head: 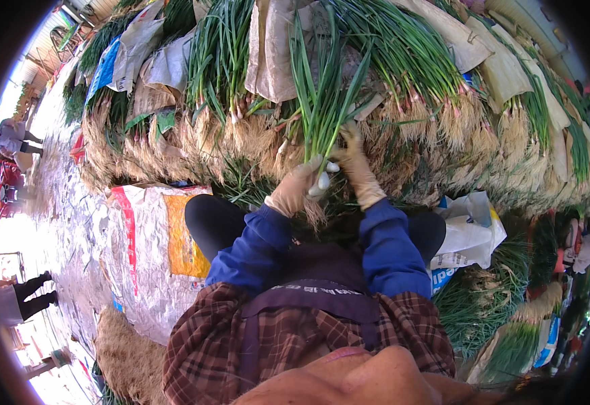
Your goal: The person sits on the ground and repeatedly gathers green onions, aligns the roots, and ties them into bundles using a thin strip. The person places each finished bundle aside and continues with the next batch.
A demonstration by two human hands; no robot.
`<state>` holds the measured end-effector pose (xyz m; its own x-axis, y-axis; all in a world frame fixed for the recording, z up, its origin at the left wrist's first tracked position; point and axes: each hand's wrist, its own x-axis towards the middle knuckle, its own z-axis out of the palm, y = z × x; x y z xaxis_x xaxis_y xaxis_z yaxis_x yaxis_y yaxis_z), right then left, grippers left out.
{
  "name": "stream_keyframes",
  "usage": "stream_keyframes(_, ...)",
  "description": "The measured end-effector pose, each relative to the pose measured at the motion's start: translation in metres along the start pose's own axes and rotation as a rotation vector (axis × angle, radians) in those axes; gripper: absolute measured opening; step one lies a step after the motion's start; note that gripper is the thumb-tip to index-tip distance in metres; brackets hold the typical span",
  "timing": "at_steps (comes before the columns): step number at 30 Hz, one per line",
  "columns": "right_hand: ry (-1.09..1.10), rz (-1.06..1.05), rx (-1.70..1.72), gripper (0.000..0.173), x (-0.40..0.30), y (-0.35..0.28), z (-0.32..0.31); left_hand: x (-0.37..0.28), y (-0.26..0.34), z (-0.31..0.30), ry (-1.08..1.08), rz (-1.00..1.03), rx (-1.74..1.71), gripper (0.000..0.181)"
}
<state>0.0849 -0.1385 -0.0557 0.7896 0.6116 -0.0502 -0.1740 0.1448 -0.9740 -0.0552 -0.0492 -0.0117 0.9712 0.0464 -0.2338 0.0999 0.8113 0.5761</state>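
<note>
My left hand (295, 186), in a pale glove, is closed around a small bunch of green onions (320, 111). Their long leaves point up and away from me, and several clean white bulbs (324, 180) stick out by the thumb. Tan roots (315, 212) dangle below that hand. At the right side of the bunch is my right hand (357, 164), also gloved. Motion blurs its fingers, so whether they pinch anything cannot be made out. Just beyond both hands lies a long heap of onions with shaggy roots (242, 136) facing me.
Sacking (273, 55) covers parts of the heap. A printed woven sack (145, 253) lies left of my knee, near a brown root pile (125, 349). To the right are a white plastic bag (469, 233) and more greens (482, 309). People (14, 136) are at far left.
</note>
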Motion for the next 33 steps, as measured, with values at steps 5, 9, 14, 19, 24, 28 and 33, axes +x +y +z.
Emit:
stream_keyframes(5, -0.099, -0.124, -0.705, 0.031, 0.028, 0.081, -0.026, -0.010, 0.004, 0.006, 0.146, 0.056, 0.157, 0.042)
stream_keyframes(9, -0.971, 0.484, -1.448, 0.046, -0.030, 0.049, -0.043, -0.017, 0.014, 0.004, 0.143, 0.093, 0.246, 0.049)
stream_keyframes(14, -0.396, 0.087, -0.904, 0.040, -0.049, 0.022, -0.050, -0.007, -0.004, -0.007, 0.339, 0.116, 0.464, 0.043)
stream_keyframes(19, -0.292, -0.141, -0.851, 0.026, -0.020, -0.047, -0.001, -0.014, -0.004, 0.007, 0.266, -0.052, 0.659, 0.046)
stream_keyframes(24, 0.057, -0.443, -0.643, 0.024, -0.017, -0.059, -0.017, -0.012, -0.019, -0.021, 0.256, 0.034, 0.301, 0.065)
stream_keyframes(28, 0.047, -0.323, -0.286, 0.014, -0.030, -0.080, -0.033, -0.007, -0.021, -0.038, 0.212, 0.000, 0.267, 0.075)
stream_keyframes(33, -0.159, -0.360, -0.906, 0.020, -0.045, -0.048, 0.006, -0.009, -0.022, -0.021, 0.293, -0.002, 0.356, 0.058)
